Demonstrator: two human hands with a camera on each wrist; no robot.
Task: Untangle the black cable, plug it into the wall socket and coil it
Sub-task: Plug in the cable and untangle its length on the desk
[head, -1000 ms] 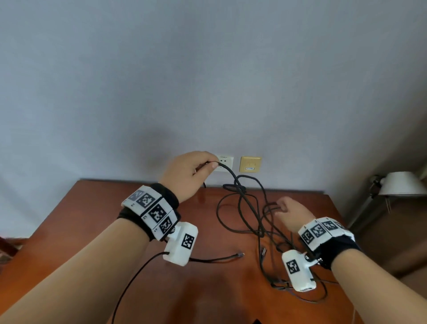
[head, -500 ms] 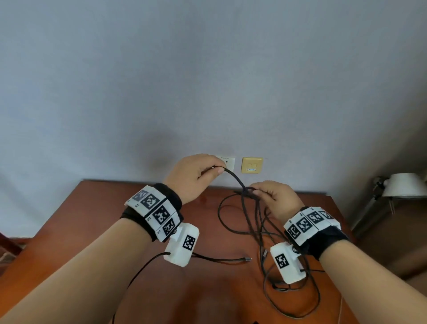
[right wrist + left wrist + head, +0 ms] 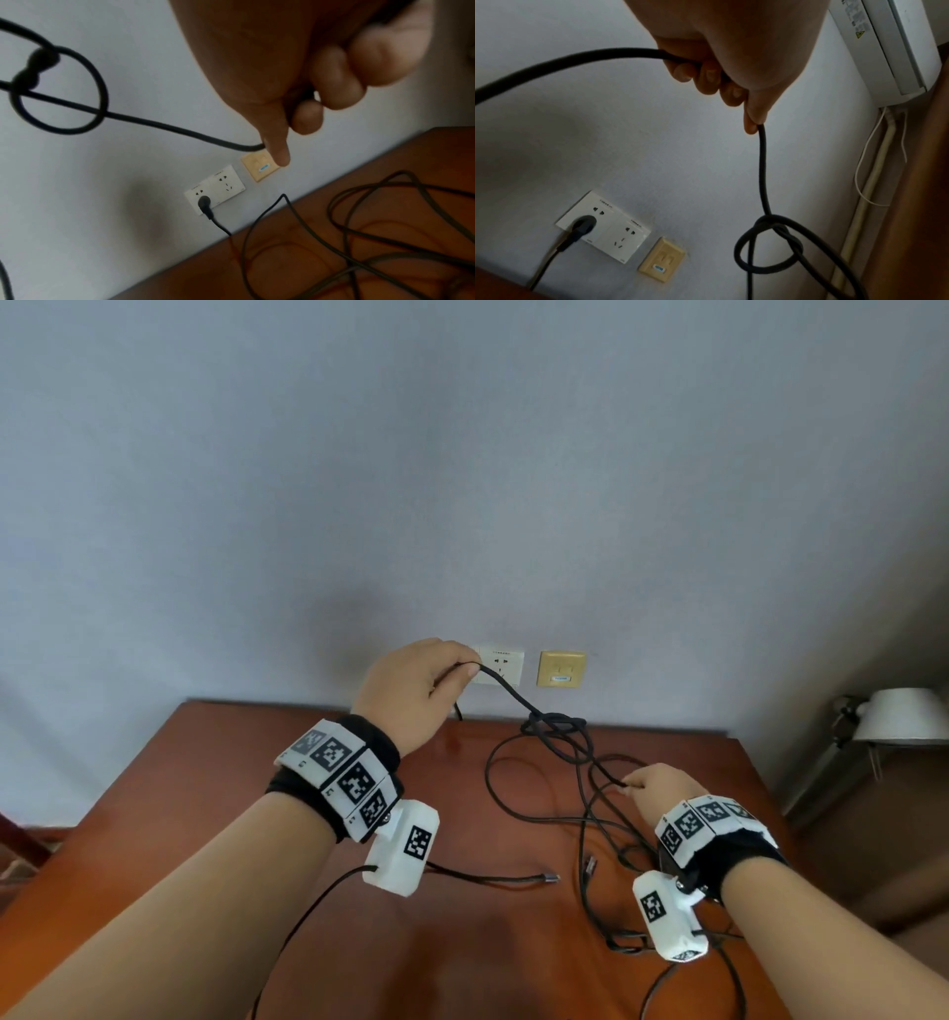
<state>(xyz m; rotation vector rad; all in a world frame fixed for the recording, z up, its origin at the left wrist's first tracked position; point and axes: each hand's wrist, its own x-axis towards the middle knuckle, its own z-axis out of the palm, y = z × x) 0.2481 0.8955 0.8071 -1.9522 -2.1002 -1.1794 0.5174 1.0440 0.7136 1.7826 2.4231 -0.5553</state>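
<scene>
Left hand point(image 3: 411, 693) is raised near the table's point(image 3: 205, 788) far edge, fingers curled round the black cable point(image 3: 506, 693). The held run slants down toward the right edge, through a loose knot point(image 3: 552, 726), to the right hand point(image 3: 660, 785) pinching it. Slack loops lie along the right side. A plug point(image 3: 584, 225) sits in the wall socket point(image 3: 603, 227).

Black wristbands point(image 3: 369, 752) (tagged white camera pods point(image 3: 405, 847))
</scene>
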